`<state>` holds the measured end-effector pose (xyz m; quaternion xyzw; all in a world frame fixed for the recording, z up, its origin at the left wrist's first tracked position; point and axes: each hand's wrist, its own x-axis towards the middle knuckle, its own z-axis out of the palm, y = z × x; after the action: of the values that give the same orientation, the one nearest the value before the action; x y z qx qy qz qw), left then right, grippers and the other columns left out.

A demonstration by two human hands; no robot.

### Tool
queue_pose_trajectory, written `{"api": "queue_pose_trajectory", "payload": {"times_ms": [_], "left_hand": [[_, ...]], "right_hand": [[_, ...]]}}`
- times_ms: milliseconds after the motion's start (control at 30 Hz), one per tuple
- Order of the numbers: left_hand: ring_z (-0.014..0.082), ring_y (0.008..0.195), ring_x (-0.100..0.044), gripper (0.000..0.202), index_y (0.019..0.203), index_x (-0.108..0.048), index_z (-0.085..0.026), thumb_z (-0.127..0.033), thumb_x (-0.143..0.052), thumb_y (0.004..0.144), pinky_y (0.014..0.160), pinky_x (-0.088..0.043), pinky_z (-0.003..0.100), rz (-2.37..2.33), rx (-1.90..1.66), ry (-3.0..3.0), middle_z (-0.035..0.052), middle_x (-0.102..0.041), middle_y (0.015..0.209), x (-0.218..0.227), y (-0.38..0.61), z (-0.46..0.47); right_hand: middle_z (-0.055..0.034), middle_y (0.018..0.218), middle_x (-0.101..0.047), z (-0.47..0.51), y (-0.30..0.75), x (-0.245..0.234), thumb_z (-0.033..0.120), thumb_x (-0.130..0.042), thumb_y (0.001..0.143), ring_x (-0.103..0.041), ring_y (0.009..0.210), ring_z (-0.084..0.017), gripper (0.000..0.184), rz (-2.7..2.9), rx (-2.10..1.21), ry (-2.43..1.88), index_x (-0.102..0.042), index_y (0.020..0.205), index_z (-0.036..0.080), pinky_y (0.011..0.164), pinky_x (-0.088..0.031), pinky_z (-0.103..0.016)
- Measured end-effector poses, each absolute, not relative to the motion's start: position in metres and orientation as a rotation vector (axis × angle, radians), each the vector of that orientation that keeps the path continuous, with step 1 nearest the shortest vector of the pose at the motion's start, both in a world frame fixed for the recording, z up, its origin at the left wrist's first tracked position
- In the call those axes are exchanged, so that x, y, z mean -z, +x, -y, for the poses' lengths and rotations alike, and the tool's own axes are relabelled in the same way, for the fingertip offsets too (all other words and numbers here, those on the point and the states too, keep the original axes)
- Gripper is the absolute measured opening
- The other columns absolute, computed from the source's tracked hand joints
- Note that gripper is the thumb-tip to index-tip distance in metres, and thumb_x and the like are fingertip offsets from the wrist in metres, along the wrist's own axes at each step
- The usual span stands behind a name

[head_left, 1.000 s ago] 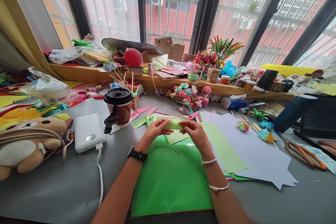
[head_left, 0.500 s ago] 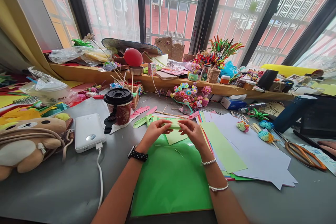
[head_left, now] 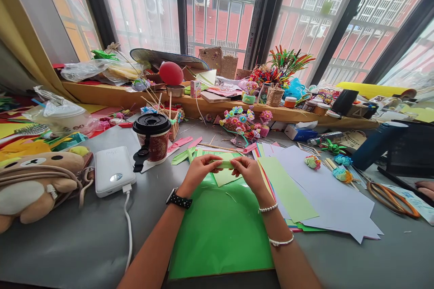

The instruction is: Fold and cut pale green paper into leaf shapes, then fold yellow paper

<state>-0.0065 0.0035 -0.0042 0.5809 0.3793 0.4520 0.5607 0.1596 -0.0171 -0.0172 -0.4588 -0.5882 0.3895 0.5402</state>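
Between my two hands is a small folded strip of light green paper (head_left: pixel 225 164). My left hand (head_left: pixel 200 172) pinches its left end, and my right hand (head_left: pixel 249 172) pinches the right end. Below the hands, a light green paper sheet (head_left: pixel 225 178) lies on a shiny green sheet (head_left: pixel 222 235). Folded green paper pieces (head_left: pixel 183 156) lie just beyond my left hand, with pink paper strips (head_left: pixel 183 142) behind them. The fingertips partly cover the strip's ends.
A lidded coffee cup (head_left: pixel 152 137), a white power bank (head_left: pixel 114 172) with a cable and a plush bear (head_left: pixel 37 180) are on the left. White paper sheets (head_left: pixel 335 194), orange-handled scissors (head_left: pixel 393 198) and a dark blue bottle (head_left: pixel 378 146) are on the right. Another person's hand (head_left: pixel 426 188) shows at the right edge.
The paper strip has turned slightly between my fingers, and my right fingers have shifted a little along it. The view has moved very slightly; the table things stay put.
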Motion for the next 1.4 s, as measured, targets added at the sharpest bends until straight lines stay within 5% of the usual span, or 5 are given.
{"api": "queue_pose_trajectory", "payload": {"times_ms": [933, 1400], "left_hand": [[0.0188, 0.062, -0.065, 0.037, 0.077, -0.064, -0.011, -0.041, -0.07, 0.054, 0.064, -0.053, 0.03, -0.96, -1.066, 1.361, 0.0045, -0.066, 0.073, 0.0, -0.0027, 0.0009], [0.0177, 0.062, -0.064, 0.035, 0.078, -0.063, -0.012, -0.04, -0.068, 0.057, 0.063, -0.052, 0.029, -0.892, -1.018, 1.37, 0.0045, -0.066, 0.074, 0.0017, -0.0025, 0.0008]], "right_hand": [[-0.0001, 0.048, -0.055, 0.0194, 0.1563, 0.0156, 0.044, -0.051, 0.074, -0.053, 0.043, -0.012, 0.029, 1.476, -0.707, -1.22, -0.057, 0.068, 0.016, 0.043, -0.04, -0.022], [-0.0006, 0.049, -0.057, 0.0202, 0.1568, 0.0143, 0.041, -0.059, 0.067, -0.052, 0.043, -0.012, 0.027, 1.4, -0.876, -1.177, -0.061, 0.068, 0.015, 0.041, -0.038, -0.021]]}}
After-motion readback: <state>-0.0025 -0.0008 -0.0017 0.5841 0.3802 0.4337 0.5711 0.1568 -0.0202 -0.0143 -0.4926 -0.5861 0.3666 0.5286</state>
